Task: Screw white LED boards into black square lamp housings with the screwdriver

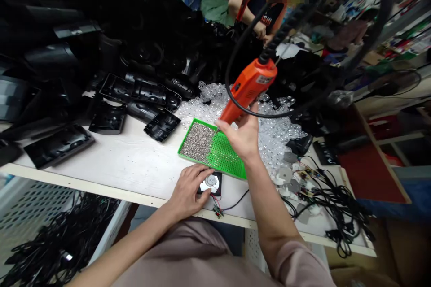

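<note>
The fingers [226, 126] of the right hand [240, 139] are closed around the lower end of an orange electric screwdriver [249, 85], held tilted above a green plastic screw tray [226, 157]. The hand hides most of the bit, so whether its tip touches the tray cannot be made out. A heap of small silver screws [198, 142] fills one end of the tray, and the tool's black coiled cord [286, 40] loops upward and runs out of view at the top.

The left hand [186, 190] is curled over a small black square housing [213, 184], covering much of it and leaving a silver hub [211, 181] showing. Red and black wires [217, 206] trail from it towards the near edge of the white surface [111, 157].

The tray sits between the hands, with a little open surface around it. Its far end touches a mound of clear plastic lenses [271, 130]. Black plastic casings [139, 92] are piled to the left and merge into dark shadow. Tangled black cables [340, 202] lie at the right, cut by clutter. Beyond, a co-worker's hand [259, 30] is partly blocked by the cord.
</note>
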`<state>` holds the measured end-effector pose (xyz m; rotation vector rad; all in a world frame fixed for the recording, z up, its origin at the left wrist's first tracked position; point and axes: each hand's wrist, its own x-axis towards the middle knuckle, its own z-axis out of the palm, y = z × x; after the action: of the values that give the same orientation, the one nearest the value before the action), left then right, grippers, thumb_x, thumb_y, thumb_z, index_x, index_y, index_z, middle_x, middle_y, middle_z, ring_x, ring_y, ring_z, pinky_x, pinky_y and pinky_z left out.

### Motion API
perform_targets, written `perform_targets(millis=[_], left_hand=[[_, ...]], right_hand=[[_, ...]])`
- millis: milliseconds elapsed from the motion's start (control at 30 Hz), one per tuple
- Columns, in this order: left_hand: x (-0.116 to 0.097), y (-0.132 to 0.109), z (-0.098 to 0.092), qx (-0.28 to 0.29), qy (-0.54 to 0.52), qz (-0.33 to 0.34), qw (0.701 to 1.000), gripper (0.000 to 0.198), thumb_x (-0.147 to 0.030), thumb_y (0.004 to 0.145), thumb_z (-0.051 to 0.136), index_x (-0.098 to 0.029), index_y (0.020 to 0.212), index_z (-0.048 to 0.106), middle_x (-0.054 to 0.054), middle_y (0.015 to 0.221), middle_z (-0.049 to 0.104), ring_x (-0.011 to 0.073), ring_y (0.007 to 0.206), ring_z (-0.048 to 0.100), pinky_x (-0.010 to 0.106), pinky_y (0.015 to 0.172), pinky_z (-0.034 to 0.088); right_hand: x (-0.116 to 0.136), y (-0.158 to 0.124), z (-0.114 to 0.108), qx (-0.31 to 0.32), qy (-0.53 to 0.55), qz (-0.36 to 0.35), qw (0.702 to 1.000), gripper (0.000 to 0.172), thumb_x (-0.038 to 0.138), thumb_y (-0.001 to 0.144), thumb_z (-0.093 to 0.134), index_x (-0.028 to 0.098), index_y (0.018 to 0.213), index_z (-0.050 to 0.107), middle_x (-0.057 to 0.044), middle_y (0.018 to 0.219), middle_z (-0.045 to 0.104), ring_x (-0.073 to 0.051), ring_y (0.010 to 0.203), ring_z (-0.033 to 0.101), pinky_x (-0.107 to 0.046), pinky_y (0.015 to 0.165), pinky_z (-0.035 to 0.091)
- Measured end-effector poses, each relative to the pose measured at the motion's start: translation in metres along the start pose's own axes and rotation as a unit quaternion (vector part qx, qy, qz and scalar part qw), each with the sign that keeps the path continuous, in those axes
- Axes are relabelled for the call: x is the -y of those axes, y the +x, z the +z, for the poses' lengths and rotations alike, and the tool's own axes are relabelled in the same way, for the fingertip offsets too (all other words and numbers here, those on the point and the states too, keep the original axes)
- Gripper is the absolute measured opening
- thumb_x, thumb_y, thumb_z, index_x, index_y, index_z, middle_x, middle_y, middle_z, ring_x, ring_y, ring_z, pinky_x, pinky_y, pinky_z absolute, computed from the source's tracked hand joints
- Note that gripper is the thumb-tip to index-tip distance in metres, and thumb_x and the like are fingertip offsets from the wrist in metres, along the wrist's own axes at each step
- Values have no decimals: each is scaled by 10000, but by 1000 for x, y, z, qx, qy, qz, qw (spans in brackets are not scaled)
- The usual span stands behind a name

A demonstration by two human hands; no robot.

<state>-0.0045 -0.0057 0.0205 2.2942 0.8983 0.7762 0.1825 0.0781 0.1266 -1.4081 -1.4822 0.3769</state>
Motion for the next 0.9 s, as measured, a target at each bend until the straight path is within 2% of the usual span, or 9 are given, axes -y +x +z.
perform_targets(millis=[67,133,233,333,433,500,600,767,900], left_hand=[[1,0,4,5,-4,-7,1000,445,-266,853,575,-216,1289,499,109,1255,560,267,1186,500,435,1011,392],[3,-1,7,1,-7,-12,1000,437,-308,868,593,-221,1286,500,113,1251,562,270,1183,504,438,1001,412],[7,-3,11,-7,-13,-9,1000,445,-342,888,591,-228,1304,482,116,1255,557,272,1185,506,444,988,440],[10,-4,13,-12,-19,-4,1000,427,-350,913,563,-233,1314,475,115,1259,554,265,1189,510,437,978,470],[10,-2,16,-25,-24,-5,999,396,-348,928,536,-240,1307,488,105,1239,564,254,1179,523,421,973,494],[8,-1,17,-32,-24,-10,999,396,-349,930,532,-244,1310,489,100,1226,571,250,1170,534,415,968,505],[4,-1,17,-32,-21,-20,999,423,-359,928,533,-246,1330,466,101,1224,573,249,1155,551,410,949,522],[2,-1,15,-43,7,-28,999,435,-383,906,563,-224,1303,483,115,1240,557,255,1143,561,402,929,530],[5,-2,16,-52,29,-11,998,333,-350,926,538,-227,1236,547,97,1206,586,234,1111,575,371,923,524]], right_hand=[[1,11,14,-25,56,23,998,879,443,809,634,197,1471,111,-110,1090,599,-187,892,629,-405,828,543],[4,9,7,-40,106,26,993,818,427,786,653,198,1433,208,-71,973,614,-176,797,623,-377,745,556],[8,-12,-29,-6,181,27,983,662,377,795,644,250,1362,327,-23,882,607,-158,707,606,-326,614,540],[2,-40,-66,24,234,77,969,637,315,788,660,292,1346,354,26,791,596,-138,647,581,-286,557,497],[-13,-61,-79,-53,246,123,960,609,329,787,669,301,1328,390,78,657,525,-106,533,517,-261,522,457],[-26,-66,-74,-114,254,124,952,530,400,793,657,288,1269,453,90,615,486,-92,482,474,-261,516,453],[-44,-63,-60,-148,268,107,946,509,542,785,614,273,1201,498,82,606,486,-93,470,472,-262,500,457],[-67,-53,-38,-144,267,85,949,651,696,729,582,269,1207,471,91,559,459,-82,390,410,-202,380,343],[-78,-55,-30,-122,281,84,948,692,734,699,586,240,1173,484,87,554,464,-83,381,411,-205,370,339]])
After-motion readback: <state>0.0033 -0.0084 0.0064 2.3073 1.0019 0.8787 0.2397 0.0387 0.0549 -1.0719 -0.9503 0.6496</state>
